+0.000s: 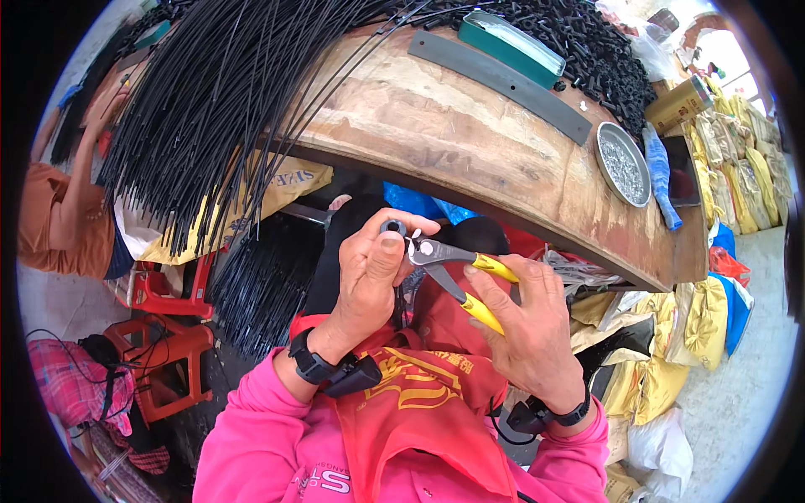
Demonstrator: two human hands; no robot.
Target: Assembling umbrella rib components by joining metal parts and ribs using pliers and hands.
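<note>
Above my lap, my left hand point(366, 268) is closed, pinching a small dark tube-shaped piece point(392, 226) between thumb and fingers. A small white bit point(415, 236) shows beside that piece, at the jaws of the pliers. My right hand point(537, 331) wraps round the yellow handles of the pliers point(482, 313). The handles are spread apart, and the dark metal jaws reach my left fingertips. What lies between the jaw tips is too small to make out. A red apron point(419, 427) covers my lap below both hands.
Ahead stands a wooden table point(402, 109), bearing long black rods point(226, 92) that overhang its left edge, a flat metal bar point(503, 84), a green tray point(465, 32), a heap of black parts point(599, 63) and a round dish point(601, 159). Red stools point(180, 356) and another person point(71, 222) are left; yellow sacks point(704, 323), right.
</note>
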